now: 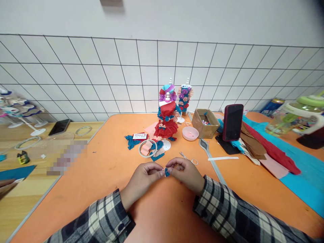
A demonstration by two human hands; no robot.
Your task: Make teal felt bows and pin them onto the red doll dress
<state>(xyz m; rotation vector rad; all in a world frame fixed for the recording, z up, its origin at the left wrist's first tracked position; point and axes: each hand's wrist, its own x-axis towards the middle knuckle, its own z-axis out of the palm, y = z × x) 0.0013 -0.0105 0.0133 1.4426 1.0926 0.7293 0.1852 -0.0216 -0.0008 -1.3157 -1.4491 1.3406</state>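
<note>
Between my two hands is a small piece of blue and pink crepe paper (166, 172), pinched from both sides above the orange table. My left hand (145, 175) grips its left edge with thumb and forefinger. On the other side, my right hand (186, 172) pinches the blue part. Just beyond my fingers lie a pair of scissors (194, 162) and a roll of tape (140, 150) with pink and blue paper scraps around it. A miniature dress form in a red ruffled paper dress (166, 123) stands behind them on a white base.
A pink bowl (190, 133), a cardboard box (205, 123) and a phone on a stand (233, 122) are at the right. Folded crepe paper (275, 148) and a jug (291, 118) lie farther right. A white paper strip (223, 158) crosses the table seam. Part of another person's hand (6, 187) shows at left.
</note>
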